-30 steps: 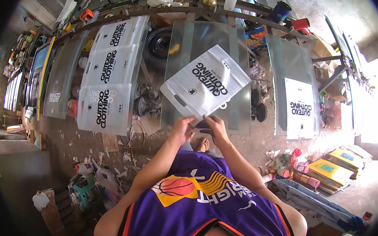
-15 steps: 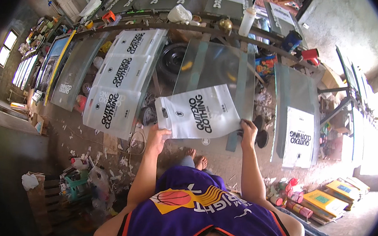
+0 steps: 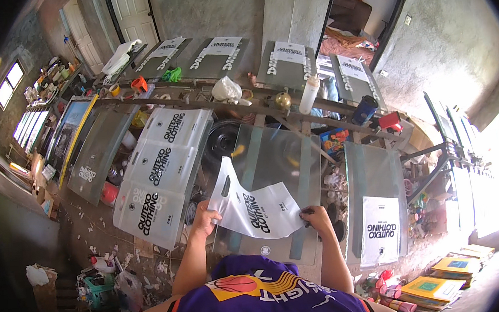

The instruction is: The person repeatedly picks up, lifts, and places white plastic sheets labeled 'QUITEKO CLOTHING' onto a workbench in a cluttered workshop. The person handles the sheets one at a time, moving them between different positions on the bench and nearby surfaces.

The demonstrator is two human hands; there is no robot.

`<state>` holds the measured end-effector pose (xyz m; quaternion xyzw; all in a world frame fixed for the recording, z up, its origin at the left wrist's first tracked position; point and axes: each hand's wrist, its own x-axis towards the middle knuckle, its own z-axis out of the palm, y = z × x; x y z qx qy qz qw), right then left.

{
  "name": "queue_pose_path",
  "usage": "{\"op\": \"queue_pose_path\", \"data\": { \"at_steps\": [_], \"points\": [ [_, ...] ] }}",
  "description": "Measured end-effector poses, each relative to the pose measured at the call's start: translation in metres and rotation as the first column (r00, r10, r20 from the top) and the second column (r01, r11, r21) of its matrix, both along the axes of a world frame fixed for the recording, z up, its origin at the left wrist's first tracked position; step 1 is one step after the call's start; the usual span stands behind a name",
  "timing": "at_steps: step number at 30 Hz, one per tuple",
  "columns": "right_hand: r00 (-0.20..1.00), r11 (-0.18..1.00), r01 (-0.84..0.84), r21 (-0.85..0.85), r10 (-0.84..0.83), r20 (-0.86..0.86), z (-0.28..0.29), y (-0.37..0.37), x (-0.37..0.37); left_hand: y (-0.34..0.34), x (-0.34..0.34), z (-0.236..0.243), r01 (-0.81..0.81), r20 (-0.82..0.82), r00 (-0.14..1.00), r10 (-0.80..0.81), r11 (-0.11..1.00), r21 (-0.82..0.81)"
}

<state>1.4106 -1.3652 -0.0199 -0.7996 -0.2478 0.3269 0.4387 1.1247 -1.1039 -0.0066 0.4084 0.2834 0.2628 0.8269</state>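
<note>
Both the left hand [image 3: 205,211] and right hand [image 3: 314,216] pinched a white printed bag [image 3: 253,202], fingers closed, over the glass pane [image 3: 273,154]

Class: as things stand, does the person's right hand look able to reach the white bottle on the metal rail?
Probably not: the right hand grips the white plastic bag, and the white bottle stands far across the glass panel.

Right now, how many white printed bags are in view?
10, maybe more hidden. One bag between left hand and right hand; three on the left panel; one on the right panel; one far left; four along the back row.
</note>
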Motion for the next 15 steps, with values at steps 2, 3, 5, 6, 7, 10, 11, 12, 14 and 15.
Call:
{"op": "queue_pose_path", "data": {
  "at_steps": [2,3,5,6,7,10,11,12,14,15],
  "points": [
    [0.998,0.999,0.045,0.022,-0.045,-0.036,0.021,0.007,0.012,0.01,0.013,0.014,0.0,0.003,1.0,0.0,0.999,-0.032],
    [0.996,0.996,0.072,0.056,-0.069,-0.048,0.026,0.011,0.017,0.018,0.019,0.02,0.009,-0.001,1.0,-0.009,1.0,-0.013],
    [0.995,0.991,0.102,0.085,-0.1,-0.025,0.026,0.018,0.033,0.031,0.031,0.014,0.01,-0.018,1.0,-0.01,1.0,0.015],
    [0.993,0.989,0.118,0.091,-0.118,-0.007,0.031,0.025,0.039,0.039,0.038,0.012,0.009,-0.027,1.0,-0.008,0.999,0.032],
    [0.991,0.986,0.134,0.097,-0.136,0.011,0.037,0.032,0.046,0.047,0.047,0.011,-0.001,-0.018,1.0,0.002,0.999,0.049],
    [0.979,0.975,0.191,0.117,-0.198,0.054,0.05,0.054,0.07,0.07,0.076,0.009,-0.017,0.006,1.0,0.016,0.996,0.089],
    [0.973,0.97,0.215,0.111,-0.222,0.061,0.055,0.06,0.079,0.077,0.085,0.009,-0.013,0.006,1.0,0.012,0.995,0.094],
    [0.966,0.964,0.242,0.107,-0.25,0.069,0.06,0.066,0.087,0.086,0.095,0.01,-0.006,0.006,1.0,0.006,0.995,0.102],
    [0.943,0.942,0.279,0.185,-0.306,0.134,0.061,0.08,0.108,0.102,0.117,0.013,0.002,0.034,0.999,-0.006,0.993,0.121],
    [0.931,0.932,0.285,0.222,-0.325,0.168,0.061,0.087,0.117,0.109,0.127,0.013,0.004,0.044,0.999,-0.009,0.992,0.127]
  ]
}}
